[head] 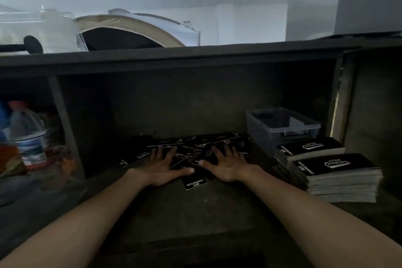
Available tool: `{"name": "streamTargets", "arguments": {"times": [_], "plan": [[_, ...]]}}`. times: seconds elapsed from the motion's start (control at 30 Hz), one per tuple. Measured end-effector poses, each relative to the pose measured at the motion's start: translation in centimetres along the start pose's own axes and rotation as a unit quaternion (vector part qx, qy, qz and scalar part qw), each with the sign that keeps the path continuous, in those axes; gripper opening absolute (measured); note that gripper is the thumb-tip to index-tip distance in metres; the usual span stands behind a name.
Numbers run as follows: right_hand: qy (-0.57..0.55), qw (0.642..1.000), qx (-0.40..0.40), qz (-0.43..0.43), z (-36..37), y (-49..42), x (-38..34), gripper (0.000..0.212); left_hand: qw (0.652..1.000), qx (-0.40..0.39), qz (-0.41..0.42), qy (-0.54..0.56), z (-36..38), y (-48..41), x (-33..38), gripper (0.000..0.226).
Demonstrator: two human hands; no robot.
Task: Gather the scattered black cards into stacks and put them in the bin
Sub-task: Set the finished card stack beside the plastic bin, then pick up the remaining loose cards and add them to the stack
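Atop cards (194,181): L-hand (162,169), R-hand (226,168) flat.

Both hands cover part of the scattered cards (195,148).

Left hand (162,166) and right hand (226,164) flat, fingers spread, forearms extended

The dark, scuffed desk surface (195,209) carries a loose heap of thin black cards (189,148), a translucent grey plastic bin (267,137) and what look like two tall stacks of black cards (332,165).
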State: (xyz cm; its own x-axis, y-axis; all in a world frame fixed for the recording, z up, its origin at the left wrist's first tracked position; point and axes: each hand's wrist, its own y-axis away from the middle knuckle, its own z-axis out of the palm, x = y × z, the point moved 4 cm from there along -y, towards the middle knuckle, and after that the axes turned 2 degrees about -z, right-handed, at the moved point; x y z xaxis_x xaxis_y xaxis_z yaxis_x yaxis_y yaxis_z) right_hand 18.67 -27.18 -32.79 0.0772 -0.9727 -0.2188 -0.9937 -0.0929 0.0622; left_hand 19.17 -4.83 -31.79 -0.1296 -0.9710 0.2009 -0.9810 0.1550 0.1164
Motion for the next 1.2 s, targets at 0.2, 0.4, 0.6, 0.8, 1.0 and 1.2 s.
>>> {"name": "streamTargets", "arguments": {"times": [0.2, 0.4, 0.6, 0.8, 1.0, 1.2], "plan": [[0.038, 0.998, 0.043, -0.032, -0.4, -5.0, -1.4, 0.1, 0.996, 0.048, 0.071, -0.006, -1.4, -5.9, 0.1, 0.106], [-0.095, 0.979, 0.167, -0.069, -1.9, -6.5, 0.0, 0.058, 0.979, 0.188, 0.067, -0.032, -2.6, -8.7, -2.8, 0.056], [-0.007, 0.989, 0.118, 0.084, -1.5, -7.2, 2.3, 0.059, 0.99, 0.122, 0.061, 0.035, -1.4, -8.6, -3.0, 0.048], [0.009, 0.994, 0.1, 0.033, -2.2, -6.4, 1.5, 0.052, 0.941, 0.128, 0.095, 0.299, -2.7, -6.1, -4.7, 0.028], [-0.007, 0.997, 0.075, 0.025, -1.2, -6.2, 1.6, 0.059, 0.938, 0.163, -0.004, 0.306, -2.9, -6.0, -8.3, 0.035], [0.025, 0.998, 0.06, 0.003, -1.2, -5.8, 0.9, 0.061, 0.958, 0.138, -0.028, 0.249, -3.2, -6.0, -9.5, 0.042]]}}
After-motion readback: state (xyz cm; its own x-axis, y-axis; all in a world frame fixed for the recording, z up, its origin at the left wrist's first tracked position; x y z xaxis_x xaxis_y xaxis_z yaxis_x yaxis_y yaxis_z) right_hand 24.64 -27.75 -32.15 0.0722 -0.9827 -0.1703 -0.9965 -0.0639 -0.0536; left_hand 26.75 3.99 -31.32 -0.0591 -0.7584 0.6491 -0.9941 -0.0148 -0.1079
